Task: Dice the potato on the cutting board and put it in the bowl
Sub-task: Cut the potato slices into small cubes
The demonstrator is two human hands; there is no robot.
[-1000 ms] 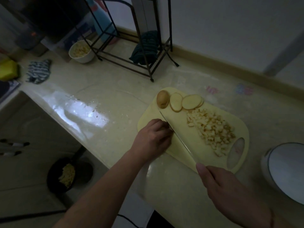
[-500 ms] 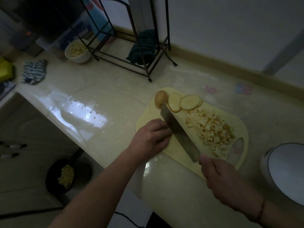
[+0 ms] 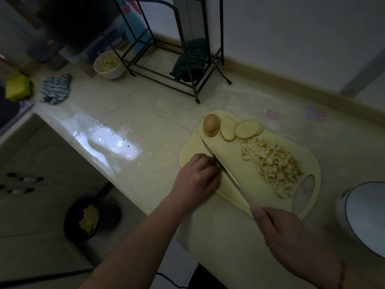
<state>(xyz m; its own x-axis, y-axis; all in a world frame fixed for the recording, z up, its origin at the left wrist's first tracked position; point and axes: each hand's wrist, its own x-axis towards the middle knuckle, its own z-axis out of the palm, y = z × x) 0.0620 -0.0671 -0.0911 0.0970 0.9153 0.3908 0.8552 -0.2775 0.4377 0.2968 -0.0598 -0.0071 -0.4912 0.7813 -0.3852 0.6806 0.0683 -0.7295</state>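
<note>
On the yellow cutting board (image 3: 239, 180) the left hand (image 3: 198, 180) sits knuckles-up with fingers curled, apparently pinning something against the blade — whatever it is stays hidden, so can't tell. Right hand (image 3: 291, 234) grips the knife (image 3: 225, 170) handle, blade on edge right beside those knuckles, probably for guided cuts. Diced potato (image 3: 273, 165) is heaped to the right, out of the way; the uncut end and slices (image 3: 229, 128) wait at the far edge. The bowl (image 3: 108, 64) — already holding dice — sits far off on the tabletop (image 3: 145, 113).
</note>
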